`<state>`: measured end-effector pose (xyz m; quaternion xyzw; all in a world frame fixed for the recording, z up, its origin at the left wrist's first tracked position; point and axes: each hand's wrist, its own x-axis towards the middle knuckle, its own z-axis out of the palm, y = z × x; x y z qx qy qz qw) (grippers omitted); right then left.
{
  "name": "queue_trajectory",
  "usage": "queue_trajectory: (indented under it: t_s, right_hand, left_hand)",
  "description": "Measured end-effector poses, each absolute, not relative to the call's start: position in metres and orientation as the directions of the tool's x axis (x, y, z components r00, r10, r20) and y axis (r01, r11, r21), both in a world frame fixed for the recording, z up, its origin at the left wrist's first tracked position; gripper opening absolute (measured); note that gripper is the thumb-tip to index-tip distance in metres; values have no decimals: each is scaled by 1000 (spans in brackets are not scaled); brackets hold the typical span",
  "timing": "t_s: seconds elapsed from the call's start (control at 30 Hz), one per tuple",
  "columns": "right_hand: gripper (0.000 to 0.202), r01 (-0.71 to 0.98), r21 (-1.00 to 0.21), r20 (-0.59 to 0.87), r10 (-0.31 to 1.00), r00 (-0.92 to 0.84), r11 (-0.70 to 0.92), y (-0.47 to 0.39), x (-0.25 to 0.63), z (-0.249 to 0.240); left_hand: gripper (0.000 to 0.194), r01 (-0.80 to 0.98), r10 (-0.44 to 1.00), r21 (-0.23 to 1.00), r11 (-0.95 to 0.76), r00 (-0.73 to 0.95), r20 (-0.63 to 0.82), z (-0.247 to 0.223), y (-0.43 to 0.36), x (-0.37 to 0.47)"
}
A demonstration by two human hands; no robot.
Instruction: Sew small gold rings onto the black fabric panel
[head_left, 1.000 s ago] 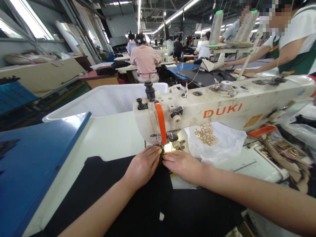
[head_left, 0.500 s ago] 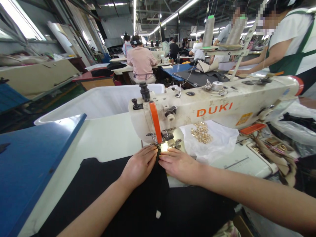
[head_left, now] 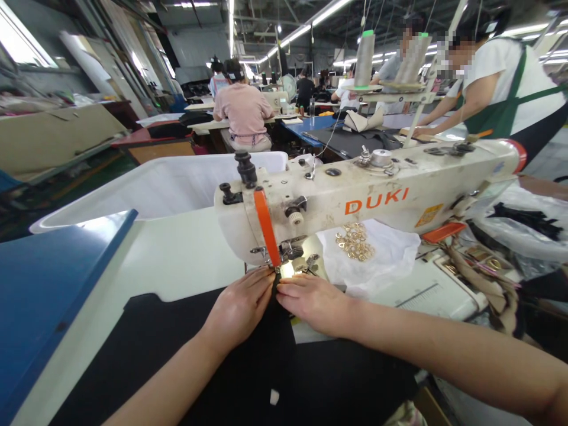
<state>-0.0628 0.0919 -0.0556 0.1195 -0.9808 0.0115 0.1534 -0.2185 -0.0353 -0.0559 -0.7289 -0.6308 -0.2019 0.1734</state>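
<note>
Black fabric (head_left: pixel 248 367) stretches over the table front and up to the needle area of a white sewing machine (head_left: pixel 323 204). My left hand (head_left: pixel 237 305) grips the fabric just left of the needle, fingers pressed together. On the right side of the needle, my right hand (head_left: pixel 313 302) is closed on the same fabric, its fingertips near the other hand's. A lamp lights the spot beside the presser foot, which the fingers partly hide. An orange bar (head_left: pixel 267 228) hangs at the machine's head. A small white piece (head_left: pixel 274 397) lies on the fabric.
Gold-coloured rings (head_left: pixel 355 242) rest on a white cloth (head_left: pixel 390 254) behind my right hand. A blue panel (head_left: pixel 57 284) borders the left. Behind the machine is a white bin (head_left: pixel 173 177). A person in green apron (head_left: pixel 492 112) leans over a table at right.
The whole view has shifted, so the machine and hands appear slightly further left and lower. Both hands remain on the fabric at the needle. The aproned person leans further forward.
</note>
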Motion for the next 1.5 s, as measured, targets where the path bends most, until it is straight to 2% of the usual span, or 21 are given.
queue_trajectory:
  t_s: [0.33,0.57,1.3,1.5]
  right_hand:
    - [16,-228,-9,294,-215,-931,974,92,-65,-55]
    - [17,-222,-2,309,-211,-927,975,94,-68,-58]
    - [16,-213,31,359,-210,-909,977,94,-69,-61]
    - [17,-215,35,326,-214,-921,976,97,-72,-62]
  left_hand:
    - [25,990,840,-17,-141,129,528,-55,-33,-222]
    - [29,988,830,-81,-133,155,536,-52,-30,-222]
    - [30,995,860,-13,-100,93,502,-53,-29,-223]
    - [30,996,862,-2,-93,81,501,-54,-26,-224]
